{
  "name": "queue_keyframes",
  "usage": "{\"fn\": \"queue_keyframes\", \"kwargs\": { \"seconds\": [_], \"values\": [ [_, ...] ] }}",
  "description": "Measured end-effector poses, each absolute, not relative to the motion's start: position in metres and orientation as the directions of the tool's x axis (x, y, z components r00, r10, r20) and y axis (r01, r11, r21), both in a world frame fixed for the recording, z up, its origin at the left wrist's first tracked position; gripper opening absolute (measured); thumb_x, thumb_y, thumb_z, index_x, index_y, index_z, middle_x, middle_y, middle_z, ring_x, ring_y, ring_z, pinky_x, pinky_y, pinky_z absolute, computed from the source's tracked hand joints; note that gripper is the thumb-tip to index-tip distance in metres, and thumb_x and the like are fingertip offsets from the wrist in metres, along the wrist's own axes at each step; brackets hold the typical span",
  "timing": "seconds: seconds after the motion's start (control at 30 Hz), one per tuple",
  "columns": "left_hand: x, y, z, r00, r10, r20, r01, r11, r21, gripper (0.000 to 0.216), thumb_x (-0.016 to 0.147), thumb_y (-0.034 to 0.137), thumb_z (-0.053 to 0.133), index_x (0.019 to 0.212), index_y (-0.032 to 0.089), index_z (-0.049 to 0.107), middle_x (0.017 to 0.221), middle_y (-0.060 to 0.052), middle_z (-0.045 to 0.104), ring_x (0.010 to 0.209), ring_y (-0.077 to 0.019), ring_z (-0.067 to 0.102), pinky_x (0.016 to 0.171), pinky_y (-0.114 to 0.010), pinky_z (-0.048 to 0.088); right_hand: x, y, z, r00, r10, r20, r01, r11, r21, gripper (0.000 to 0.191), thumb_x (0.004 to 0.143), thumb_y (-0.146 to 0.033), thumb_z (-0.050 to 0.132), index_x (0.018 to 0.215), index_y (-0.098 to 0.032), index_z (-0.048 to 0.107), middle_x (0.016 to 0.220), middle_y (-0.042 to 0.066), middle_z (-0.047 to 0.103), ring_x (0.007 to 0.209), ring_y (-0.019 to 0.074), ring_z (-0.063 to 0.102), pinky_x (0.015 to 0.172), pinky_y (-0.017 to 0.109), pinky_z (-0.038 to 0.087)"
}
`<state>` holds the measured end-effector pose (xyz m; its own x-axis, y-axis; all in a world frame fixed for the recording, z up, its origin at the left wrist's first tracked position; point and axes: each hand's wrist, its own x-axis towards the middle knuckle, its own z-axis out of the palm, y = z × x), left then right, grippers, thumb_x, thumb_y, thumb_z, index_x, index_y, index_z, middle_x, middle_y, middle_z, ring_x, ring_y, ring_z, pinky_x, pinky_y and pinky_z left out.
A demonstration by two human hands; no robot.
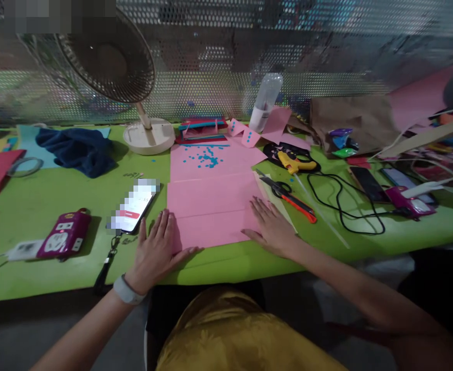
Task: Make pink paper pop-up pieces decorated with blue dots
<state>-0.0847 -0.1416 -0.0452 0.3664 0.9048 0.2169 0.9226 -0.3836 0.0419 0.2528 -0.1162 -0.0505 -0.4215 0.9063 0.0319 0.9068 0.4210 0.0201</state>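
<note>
A folded pink paper sheet [213, 208] lies on the green table [49, 196] right in front of me. My left hand [157, 251] lies flat on the sheet's near left corner, fingers stretched out, thumb along the near edge. My right hand [272, 228] presses flat on the near right corner, fingers spread. Neither hand holds anything. A second pink sheet [211, 157] behind it carries several small blue paper dots.
A phone [134, 206] lies left of the sheet, a magenta power strip [64, 238] further left. Scissors [278, 186], an orange cutter [299, 205], a yellow glue gun [294, 164] and black cable sit right. At the back: a fan [110, 62], a blue cloth [77, 148], a bottle [265, 100].
</note>
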Motion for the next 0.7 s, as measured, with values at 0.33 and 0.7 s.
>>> {"fn": "queue_keyframes", "kwargs": {
  "seconds": [0.33,0.7],
  "values": [
    [-0.062,-0.113,-0.002,0.374,0.851,0.368,0.897,-0.433,0.09,0.06,0.096,0.052,0.047,0.141,0.012,0.048,0.149,-0.018,0.048,0.139,-0.0306,0.045,0.116,-0.051,0.033,0.219,-0.076,-0.028,-0.762,0.609,0.219,0.639,0.761,0.111,0.021,0.096,-0.017,0.05,0.112,-0.011,0.063,0.114,0.016,0.064,0.104,0.0244,0.059,0.093,0.041,0.047],
    [-0.024,-0.07,-0.021,0.646,0.731,0.218,0.738,-0.672,0.066,0.018,0.091,0.016,0.059,0.106,0.016,0.069,0.101,-0.008,0.072,0.094,-0.0233,0.066,0.086,-0.039,0.054,0.199,-0.064,-0.028,-0.864,0.45,0.227,0.504,0.774,0.383,0.02,0.09,0.001,0.044,0.097,-0.009,0.06,0.085,0.009,0.06,0.077,0.0207,0.054,0.068,0.034,0.044]
  ]
}}
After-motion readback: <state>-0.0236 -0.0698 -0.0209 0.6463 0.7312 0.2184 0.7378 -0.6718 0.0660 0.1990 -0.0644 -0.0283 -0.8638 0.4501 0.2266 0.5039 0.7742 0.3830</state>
